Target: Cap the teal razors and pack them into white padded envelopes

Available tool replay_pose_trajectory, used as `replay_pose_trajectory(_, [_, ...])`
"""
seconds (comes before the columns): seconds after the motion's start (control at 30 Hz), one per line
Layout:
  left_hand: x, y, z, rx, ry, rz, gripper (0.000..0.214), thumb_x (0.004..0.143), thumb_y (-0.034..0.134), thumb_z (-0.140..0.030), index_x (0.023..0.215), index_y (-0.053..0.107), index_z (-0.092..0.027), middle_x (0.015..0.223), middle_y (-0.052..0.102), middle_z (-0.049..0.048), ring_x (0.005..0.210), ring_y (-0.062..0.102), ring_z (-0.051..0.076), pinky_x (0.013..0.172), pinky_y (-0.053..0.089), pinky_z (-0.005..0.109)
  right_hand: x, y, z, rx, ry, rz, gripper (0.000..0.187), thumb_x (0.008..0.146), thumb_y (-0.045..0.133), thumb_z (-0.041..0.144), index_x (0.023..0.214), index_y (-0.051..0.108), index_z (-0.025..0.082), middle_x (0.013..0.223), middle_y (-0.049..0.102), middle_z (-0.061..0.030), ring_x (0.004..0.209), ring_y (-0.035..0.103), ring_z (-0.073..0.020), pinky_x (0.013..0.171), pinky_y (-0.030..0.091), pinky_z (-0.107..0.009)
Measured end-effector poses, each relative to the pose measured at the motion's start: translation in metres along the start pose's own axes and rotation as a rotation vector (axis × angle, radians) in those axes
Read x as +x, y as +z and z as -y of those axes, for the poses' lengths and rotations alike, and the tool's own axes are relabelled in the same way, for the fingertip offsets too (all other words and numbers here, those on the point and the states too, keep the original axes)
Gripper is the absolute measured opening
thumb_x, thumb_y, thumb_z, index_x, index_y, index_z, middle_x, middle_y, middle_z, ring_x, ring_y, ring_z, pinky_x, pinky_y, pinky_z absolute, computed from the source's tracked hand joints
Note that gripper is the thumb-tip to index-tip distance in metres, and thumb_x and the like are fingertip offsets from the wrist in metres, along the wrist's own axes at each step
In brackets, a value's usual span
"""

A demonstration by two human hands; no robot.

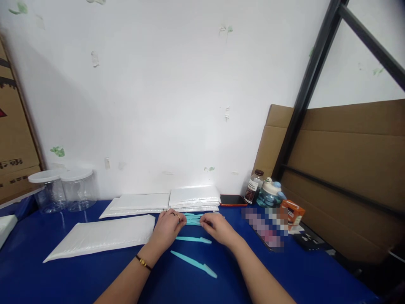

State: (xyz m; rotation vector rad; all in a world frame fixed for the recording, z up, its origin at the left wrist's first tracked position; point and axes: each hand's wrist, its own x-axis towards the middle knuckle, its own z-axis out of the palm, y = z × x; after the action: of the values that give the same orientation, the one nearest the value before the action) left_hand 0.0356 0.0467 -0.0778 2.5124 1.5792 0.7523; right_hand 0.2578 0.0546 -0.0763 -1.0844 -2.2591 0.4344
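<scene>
Several turquoise eyebrow razors (193,218) lie bunched between my two hands on the blue table. My left hand (169,226), with a ring and a beaded bracelet, has its fingers closed at the left end of this bunch. At the right end, my right hand (218,228) pinches with thumb and fingers. The fingertips partly hide which razors they grip. Closer to me, one loose eyebrow razor (196,239) lies almost level, its left end near my left wrist. Another eyebrow razor (196,264) lies slanted in front of it.
A white padded mailer (104,236) lies left of my hands; stacked mailers (194,196) stand behind, against the wall. Two lidded clear jars (79,190) are at the far left. Rightward are a phone (233,200), a brown bottle (253,186), a blue bottle (268,193) and an orange box (291,213).
</scene>
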Motion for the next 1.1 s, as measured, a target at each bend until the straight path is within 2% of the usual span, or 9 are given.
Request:
replay_pose_trajectory(0.17, [-0.004, 0.003, 0.001, -0.031, 0.029, 0.134, 0.017, 0.083, 0.049, -0.033, 0.083, 0.065, -0.027, 0.086, 0.066, -0.0018, 0.089, 0.052, 0.018, 0.081, 0.031, 0.032, -0.006, -0.009, -0.007, 0.089, 0.054, 0.187, 0.016, 0.080, 0.051, 0.025, 0.081, 0.066, 0.018, 0.070, 0.065, -0.0009, 0.061, 0.056, -0.0128, 0.055, 0.039, -0.020])
replay_pose_trajectory(0.27, [-0.002, 0.004, 0.012, 0.041, -0.059, 0.040, 0.025, 0.081, 0.052, -0.032, 0.104, 0.061, -0.028, 0.104, 0.062, 0.0010, 0.101, 0.049, 0.020, 0.084, 0.032, 0.032, -0.009, -0.026, -0.024, 0.046, 0.128, -0.003, 0.020, 0.081, 0.048, 0.023, 0.083, 0.067, 0.018, 0.077, 0.067, -0.0029, 0.069, 0.058, -0.0145, 0.062, 0.041, -0.022])
replay_pose_trajectory(0.33, [0.000, 0.004, 0.020, 0.107, -0.121, 0.019, 0.028, 0.081, 0.051, -0.029, 0.107, 0.059, -0.028, 0.111, 0.059, 0.0022, 0.106, 0.048, 0.021, 0.085, 0.032, 0.032, -0.011, -0.036, -0.039, -0.025, 0.201, -0.130, 0.021, 0.080, 0.046, 0.019, 0.084, 0.066, 0.017, 0.077, 0.066, -0.0035, 0.069, 0.058, -0.0149, 0.064, 0.041, -0.024])
replay_pose_trajectory(0.4, [0.002, 0.004, 0.027, 0.139, -0.157, 0.054, 0.024, 0.081, 0.050, -0.029, 0.103, 0.061, -0.028, 0.109, 0.060, 0.0021, 0.105, 0.049, 0.020, 0.084, 0.033, 0.032, -0.014, -0.041, -0.054, -0.096, 0.237, -0.131, 0.022, 0.074, 0.049, 0.013, 0.085, 0.066, 0.017, 0.079, 0.066, -0.0031, 0.069, 0.057, -0.0146, 0.065, 0.041, -0.024])
replay_pose_trajectory(0.57, [0.002, 0.004, 0.029, 0.117, -0.128, 0.079, 0.014, 0.081, 0.051, -0.027, 0.089, 0.062, -0.026, 0.094, 0.065, 0.0006, 0.097, 0.054, 0.018, 0.081, 0.033, 0.030, -0.018, -0.030, -0.069, -0.169, 0.191, 0.025, 0.024, 0.062, 0.055, 0.007, 0.079, 0.067, 0.018, 0.079, 0.062, -0.0023, 0.065, 0.054, -0.0127, 0.060, 0.039, -0.022])
replay_pose_trajectory(0.7, [0.002, 0.002, 0.027, 0.062, -0.146, 0.058, 0.012, 0.079, 0.051, -0.026, 0.083, 0.062, -0.025, 0.089, 0.065, -0.0005, 0.089, 0.057, 0.017, 0.077, 0.035, 0.028, -0.013, -0.019, -0.060, -0.244, 0.195, 0.018, 0.011, 0.065, 0.057, 0.011, 0.070, 0.064, 0.018, 0.074, 0.060, -0.0025, 0.063, 0.052, -0.0131, 0.058, 0.036, -0.022])
replay_pose_trajectory(0.83, [0.002, -0.001, 0.027, 0.038, -0.172, 0.030, 0.012, 0.079, 0.049, -0.024, 0.078, 0.061, -0.023, 0.087, 0.065, -0.0001, 0.086, 0.058, 0.017, 0.072, 0.035, 0.026, -0.009, -0.016, -0.048, -0.287, 0.198, 0.025, 0.009, 0.063, 0.058, 0.010, 0.068, 0.060, 0.017, 0.076, 0.059, -0.0024, 0.065, 0.051, -0.0126, 0.057, 0.033, -0.021])
replay_pose_trajectory(1.0, [0.002, -0.002, 0.026, -0.100, -0.195, -0.004, 0.017, 0.086, 0.038, -0.027, 0.084, 0.054, -0.021, 0.075, 0.062, -0.0002, 0.070, 0.056, 0.014, 0.066, 0.036, 0.024, -0.010, -0.015, -0.044, -0.021, 0.184, -0.027, 0.005, 0.076, 0.052, 0.017, 0.076, 0.057, 0.017, 0.066, 0.057, 0.0008, 0.058, 0.049, -0.0106, 0.055, 0.034, -0.020])
replay_pose_trajectory(1.1, [0.001, 0.000, 0.023, -0.259, -0.174, 0.014, 0.018, 0.087, 0.034, -0.030, 0.083, 0.048, -0.021, 0.070, 0.057, -0.0022, 0.065, 0.052, 0.013, 0.062, 0.036, 0.022, -0.008, -0.014, -0.042, 0.179, 0.184, -0.095, 0.016, 0.081, 0.051, 0.030, 0.083, 0.059, 0.016, 0.064, 0.056, 0.0015, 0.055, 0.048, -0.0103, 0.052, 0.035, -0.020])
